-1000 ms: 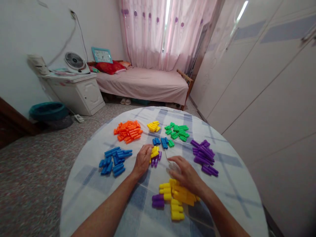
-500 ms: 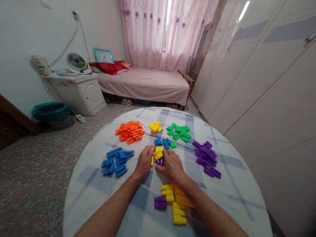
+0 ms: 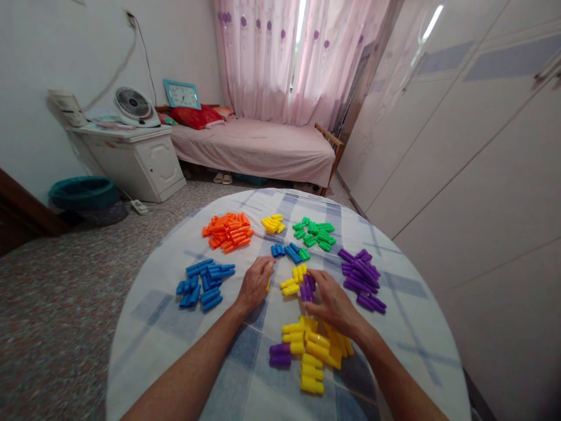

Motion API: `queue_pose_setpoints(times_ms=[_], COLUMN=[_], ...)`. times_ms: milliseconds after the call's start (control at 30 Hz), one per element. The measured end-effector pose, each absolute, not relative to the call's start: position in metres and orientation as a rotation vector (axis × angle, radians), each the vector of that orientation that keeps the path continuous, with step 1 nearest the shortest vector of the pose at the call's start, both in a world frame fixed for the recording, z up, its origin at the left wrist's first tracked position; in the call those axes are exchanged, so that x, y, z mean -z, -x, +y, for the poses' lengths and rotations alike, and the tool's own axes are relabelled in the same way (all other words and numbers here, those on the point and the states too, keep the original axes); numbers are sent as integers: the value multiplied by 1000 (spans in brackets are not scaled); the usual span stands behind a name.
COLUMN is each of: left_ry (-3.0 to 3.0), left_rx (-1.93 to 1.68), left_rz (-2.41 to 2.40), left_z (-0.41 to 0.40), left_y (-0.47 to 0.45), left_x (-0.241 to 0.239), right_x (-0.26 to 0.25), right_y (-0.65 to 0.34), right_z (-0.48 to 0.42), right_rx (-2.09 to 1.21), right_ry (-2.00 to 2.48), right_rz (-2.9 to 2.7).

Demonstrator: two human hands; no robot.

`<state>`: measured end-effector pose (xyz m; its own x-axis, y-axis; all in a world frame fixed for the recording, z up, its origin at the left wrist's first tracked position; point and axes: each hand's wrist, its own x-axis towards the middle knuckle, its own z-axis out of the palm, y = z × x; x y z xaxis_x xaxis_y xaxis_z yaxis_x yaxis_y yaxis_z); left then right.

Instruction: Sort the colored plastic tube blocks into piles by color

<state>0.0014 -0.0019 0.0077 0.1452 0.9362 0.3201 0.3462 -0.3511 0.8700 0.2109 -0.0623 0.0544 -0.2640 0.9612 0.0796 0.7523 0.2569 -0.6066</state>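
Note:
My left hand (image 3: pixel 255 283) rests on the round table's plaid cloth (image 3: pixel 394 327) with its fingers curled; a sliver of a yellow piece (image 3: pixel 268 285) shows under its fingertips. My right hand (image 3: pixel 333 304) lies to the right, its fingertips closed on a few purple pieces (image 3: pixel 307 286). Between my hands sit some loose yellow pieces (image 3: pixel 293 279). Below my right wrist is a yellow pile (image 3: pixel 318 351) with two purple pieces (image 3: pixel 279 355) at its left.
Sorted piles lie on the cloth: orange (image 3: pixel 228 231), small yellow (image 3: pixel 272 223), green (image 3: pixel 316 233), purple (image 3: pixel 362 275), blue (image 3: pixel 204 283), plus a small blue cluster (image 3: pixel 284 251). A bed (image 3: pixel 258 146), a white cabinet (image 3: pixel 131 158) and wardrobe doors (image 3: pixel 460 146) stand beyond.
My right hand came in to the yellow and purple cluster, then drew the purple pieces to the right. The yellow pieces now lie apart between my hands. My left hand barely moved.

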Motion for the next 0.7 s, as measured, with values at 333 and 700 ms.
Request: queue_pose_setpoints(times_ms=[333,700], left_ry=[-2356,-2066], left_rx=[-1143,-1168], left_rz=[932,1252], left_z=[-15,-4], left_y=[-4,-4], left_x=[-12,0], right_x=[-68,-89], right_y=[-188,-219], right_z=[-61,-118], right_rx=[-791,-789], right_ry=[1272,1392], right_rz=[-2152,-2339])
